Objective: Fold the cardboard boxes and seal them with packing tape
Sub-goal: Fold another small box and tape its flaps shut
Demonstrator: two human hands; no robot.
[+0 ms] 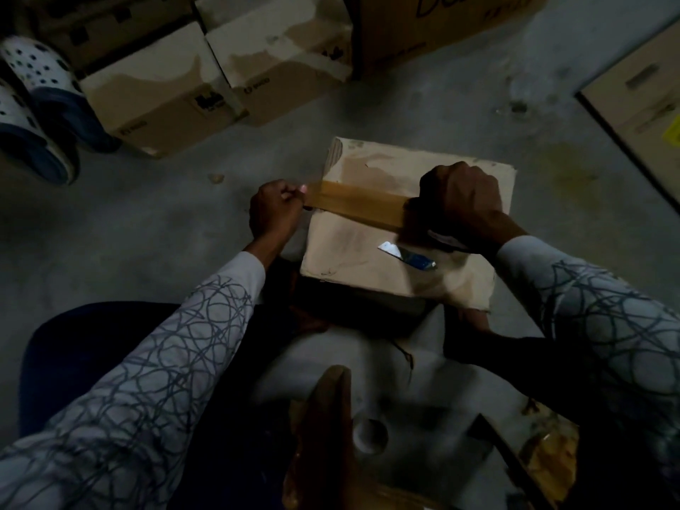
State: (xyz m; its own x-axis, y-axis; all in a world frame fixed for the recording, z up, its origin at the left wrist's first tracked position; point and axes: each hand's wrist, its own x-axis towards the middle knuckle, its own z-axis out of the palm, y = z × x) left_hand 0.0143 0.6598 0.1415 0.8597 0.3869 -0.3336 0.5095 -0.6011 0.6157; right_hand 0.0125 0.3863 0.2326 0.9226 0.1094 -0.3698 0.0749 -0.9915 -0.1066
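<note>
A closed cardboard box (368,259) lies on the floor in front of me, with older tape patches on its top. A strip of brown packing tape (360,203) stretches across the box top. My left hand (274,211) pinches the strip's free end just off the box's left edge. My right hand (463,204) grips the tape roll (423,226), mostly hidden under the fingers, over the right part of the box. A small cutter with a blue handle and bare blade (406,255) lies on the box top near the roll.
Two taped boxes (154,86) and a bigger carton (423,27) stand at the back. Someone's dotted clogs (33,104) are at the far left. A flat carton (644,104) lies at the right. More cardboard (323,436) sits near my lap.
</note>
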